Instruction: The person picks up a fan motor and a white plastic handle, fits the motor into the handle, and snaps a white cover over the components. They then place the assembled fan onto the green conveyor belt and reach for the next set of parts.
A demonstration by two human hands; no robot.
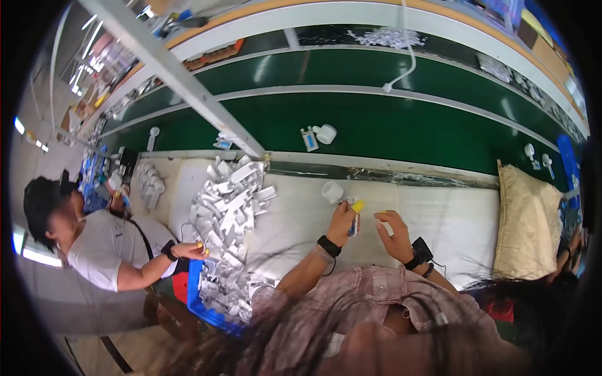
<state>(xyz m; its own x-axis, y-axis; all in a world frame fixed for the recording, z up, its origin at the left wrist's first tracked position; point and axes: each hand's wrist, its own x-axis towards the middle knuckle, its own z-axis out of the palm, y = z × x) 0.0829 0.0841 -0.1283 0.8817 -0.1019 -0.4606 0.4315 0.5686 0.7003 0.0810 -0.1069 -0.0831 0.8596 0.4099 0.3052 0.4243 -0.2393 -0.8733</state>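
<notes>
My left hand [340, 224] is closed around a small white part with a blue patch [355, 224], mostly hidden by the fingers. A yellow cover sits on one of its fingertips. To its right, my right hand [395, 237] is raised over the white tabletop [433, 210], fingers curved and apart, with nothing visible in them. Just beyond my left hand lies a white, rounded cup-like part [332, 192]. A big heap of white plastic pieces [229, 203] spreads over the table on the left.
A blue bin [195, 291] full of white pieces stands at the left. Beyond the table runs a green conveyor belt [401, 125] carrying a few white parts [325, 133]. A co-worker [119, 244] works at the left. A tan sack [530, 222] stands at the right.
</notes>
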